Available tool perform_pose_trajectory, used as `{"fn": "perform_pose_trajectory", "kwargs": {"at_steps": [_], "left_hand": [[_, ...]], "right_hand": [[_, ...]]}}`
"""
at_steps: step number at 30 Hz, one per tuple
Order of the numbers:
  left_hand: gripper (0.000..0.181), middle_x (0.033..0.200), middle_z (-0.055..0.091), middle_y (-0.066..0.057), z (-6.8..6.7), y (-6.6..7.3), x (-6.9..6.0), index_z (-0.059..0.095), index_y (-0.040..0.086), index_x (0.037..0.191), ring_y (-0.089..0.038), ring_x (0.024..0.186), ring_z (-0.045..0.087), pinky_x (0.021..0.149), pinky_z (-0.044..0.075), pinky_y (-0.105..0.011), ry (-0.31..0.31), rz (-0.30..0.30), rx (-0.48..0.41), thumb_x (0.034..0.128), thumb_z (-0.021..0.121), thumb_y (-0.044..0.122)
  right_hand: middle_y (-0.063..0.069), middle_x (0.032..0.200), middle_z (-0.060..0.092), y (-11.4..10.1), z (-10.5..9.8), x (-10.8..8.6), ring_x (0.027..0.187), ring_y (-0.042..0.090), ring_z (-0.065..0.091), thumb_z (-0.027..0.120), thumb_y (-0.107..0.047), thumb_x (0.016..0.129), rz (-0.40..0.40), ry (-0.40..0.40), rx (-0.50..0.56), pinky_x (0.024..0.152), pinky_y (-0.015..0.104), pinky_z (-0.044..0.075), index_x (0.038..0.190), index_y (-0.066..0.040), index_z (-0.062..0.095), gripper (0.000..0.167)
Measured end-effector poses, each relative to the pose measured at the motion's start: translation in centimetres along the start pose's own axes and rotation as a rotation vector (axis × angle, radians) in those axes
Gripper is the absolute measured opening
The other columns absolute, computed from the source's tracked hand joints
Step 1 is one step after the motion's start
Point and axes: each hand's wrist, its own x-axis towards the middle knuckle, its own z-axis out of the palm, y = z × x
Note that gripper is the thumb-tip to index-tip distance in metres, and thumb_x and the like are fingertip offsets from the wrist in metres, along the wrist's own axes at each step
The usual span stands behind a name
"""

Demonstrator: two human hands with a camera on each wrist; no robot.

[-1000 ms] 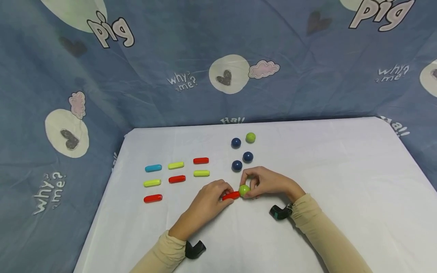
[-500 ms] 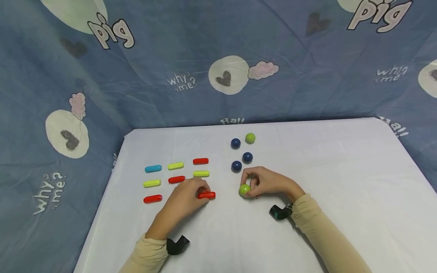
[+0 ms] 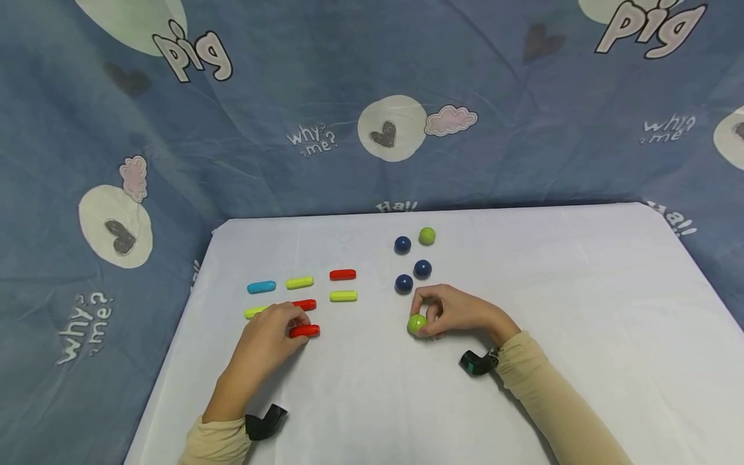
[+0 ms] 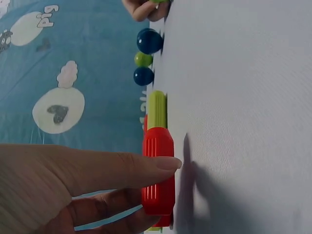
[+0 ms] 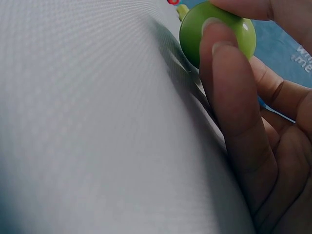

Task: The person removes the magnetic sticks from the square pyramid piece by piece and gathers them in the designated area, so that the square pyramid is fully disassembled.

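My left hand [image 3: 261,339] pinches a short ribbed red stick [image 3: 305,330] at the left of the table, in front of the other sticks. In the left wrist view the thumb lies across the red stick [image 4: 159,141], which looks held just off the white cloth. A glossy green ball [image 3: 416,323] sits between the thumb and fingers of my right hand [image 3: 462,311], near the table's middle. Close up in the right wrist view, the fingers grip that green ball [image 5: 192,36] beside the cloth. The left hand covers part of a yellow-green stick [image 3: 256,312].
On the white-covered table [image 3: 372,400] lie a blue stick [image 3: 261,287], yellow-green sticks [image 3: 343,296] and red sticks [image 3: 343,274]. Behind the right hand are dark blue balls [image 3: 422,268] and another green ball [image 3: 427,236]. A blue printed curtain [image 3: 261,168] hangs behind.
My left hand has carried the red stick leftward, away from the green ball it was touching a second ago. It now hides the red stick at the front left. The right hand has stayed put.
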Motion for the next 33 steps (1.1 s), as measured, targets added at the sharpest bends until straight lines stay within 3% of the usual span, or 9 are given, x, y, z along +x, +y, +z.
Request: {"fn": "perform_pose_trajectory", "kwargs": {"at_steps": [8,23,33], "left_hand": [[0.023,0.086,0.068,-0.001,0.04,-0.29,0.11,0.078,0.012,0.097,-0.017,0.078,0.057,0.072,0.051,-0.035,-0.016,-0.009,-0.005,0.0775,0.09,0.012],[0.026,0.092,0.071,-0.003,0.36,-0.57,0.05,0.077,0.011,0.103,-0.018,0.082,0.058,0.075,0.054,-0.037,-0.062,-0.047,-0.011,0.0792,0.089,0.012],[0.028,0.096,0.073,-0.004,0.54,-0.53,-0.03,0.077,0.012,0.105,-0.02,0.086,0.059,0.079,0.055,-0.041,-0.074,-0.07,-0.033,0.0799,0.088,0.011]], "right_hand": [[-0.004,0.065,0.067,0.0,-0.02,-0.11,0.058,0.008,0.062,0.079,-0.008,0.085,0.004,0.01,-0.006,0.067,0.025,0.054,0.107,-0.009,0.066,0.026],[0.002,0.067,0.068,0.03,0.1,-0.03,0.058,0.008,0.061,0.079,-0.007,0.086,0.01,0.008,0.013,0.065,0.025,0.055,0.108,-0.004,0.064,0.027],[-0.002,0.069,0.068,0.07,-0.12,-0.29,0.061,0.008,0.062,0.078,-0.007,0.087,-0.011,-0.005,0.044,0.068,0.026,0.056,0.11,-0.007,0.066,0.027]]}}
